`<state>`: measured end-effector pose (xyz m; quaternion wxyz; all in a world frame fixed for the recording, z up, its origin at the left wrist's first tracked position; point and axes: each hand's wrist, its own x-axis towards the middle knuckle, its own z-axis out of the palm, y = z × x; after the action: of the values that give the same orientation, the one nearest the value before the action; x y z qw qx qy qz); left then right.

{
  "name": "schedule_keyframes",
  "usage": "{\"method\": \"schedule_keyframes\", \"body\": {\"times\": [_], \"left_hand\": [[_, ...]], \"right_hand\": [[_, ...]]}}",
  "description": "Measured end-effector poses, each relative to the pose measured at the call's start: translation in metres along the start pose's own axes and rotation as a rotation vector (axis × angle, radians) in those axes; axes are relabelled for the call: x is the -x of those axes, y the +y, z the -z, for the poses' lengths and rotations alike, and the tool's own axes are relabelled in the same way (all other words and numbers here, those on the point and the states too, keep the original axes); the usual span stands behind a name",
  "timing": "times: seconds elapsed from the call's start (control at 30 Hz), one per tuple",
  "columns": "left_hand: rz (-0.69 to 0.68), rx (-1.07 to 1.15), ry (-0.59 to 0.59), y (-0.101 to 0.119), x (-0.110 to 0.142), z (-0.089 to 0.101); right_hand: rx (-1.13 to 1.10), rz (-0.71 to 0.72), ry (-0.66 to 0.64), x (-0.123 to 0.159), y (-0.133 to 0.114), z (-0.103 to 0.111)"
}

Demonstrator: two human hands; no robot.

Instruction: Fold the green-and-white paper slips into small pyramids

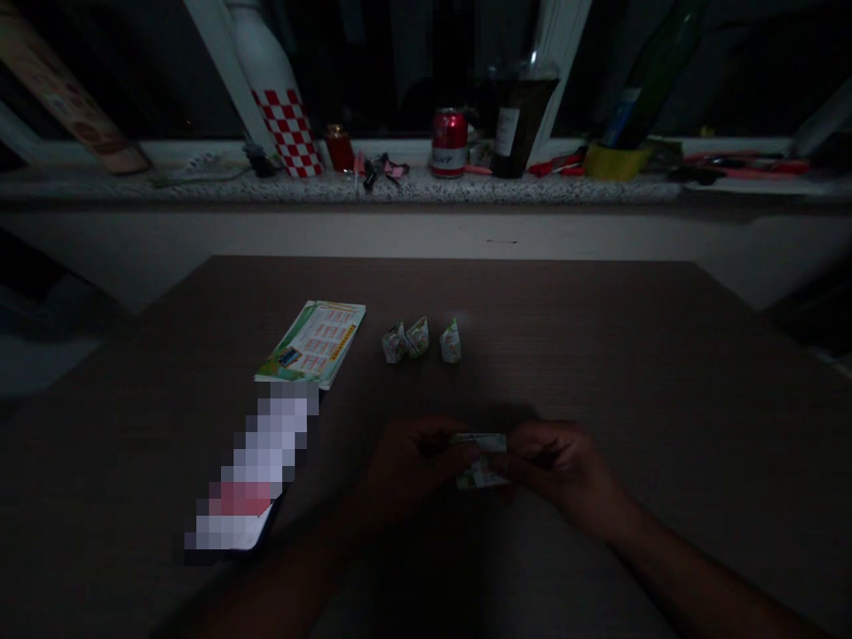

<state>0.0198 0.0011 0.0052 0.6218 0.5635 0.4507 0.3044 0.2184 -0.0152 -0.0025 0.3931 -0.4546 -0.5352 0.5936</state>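
Observation:
Between my two hands, a small folded piece of printed paper (480,479) is pinched from both sides, low over the table. My left hand (416,457) grips its left part, thumb across the front. On the other side my right hand (565,461) has its thumb and fingers closed on the right edge. Beyond them stand three small folded paper pieces: one on the left (394,344), another beside it (418,337), and a third a little apart to the right (451,342). A stack of printed calendar cards (316,342) lies to their left.
A lit phone (256,479), its screen blurred, lies left of my hands on the wooden table (599,337). Along the granite windowsill (399,188) stand a checkered bottle (286,124), a red can (449,142), a dark cup (523,124) and a green bottle (656,71).

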Motion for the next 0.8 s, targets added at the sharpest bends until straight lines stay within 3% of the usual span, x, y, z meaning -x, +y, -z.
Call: {"method": "schedule_keyframes", "body": {"times": [0.13, 0.3, 0.63, 0.8], "left_hand": [[-0.061, -0.087, 0.029, 0.0026, 0.0020, -0.0023], [-0.042, -0.046, -0.002, 0.0011, 0.0029, -0.0043], [-0.123, -0.304, 0.024, 0.0026, 0.0048, -0.0032], [-0.101, -0.300, 0.032, 0.0031, 0.0071, -0.0051]], "right_hand": [[-0.050, 0.001, -0.015, -0.0015, 0.0004, -0.0016], [-0.039, 0.020, 0.025, -0.0020, 0.0019, -0.0018], [-0.098, -0.009, 0.039, -0.0024, 0.0011, -0.0019], [-0.067, 0.035, 0.041, -0.0011, 0.0028, -0.0013]]}}
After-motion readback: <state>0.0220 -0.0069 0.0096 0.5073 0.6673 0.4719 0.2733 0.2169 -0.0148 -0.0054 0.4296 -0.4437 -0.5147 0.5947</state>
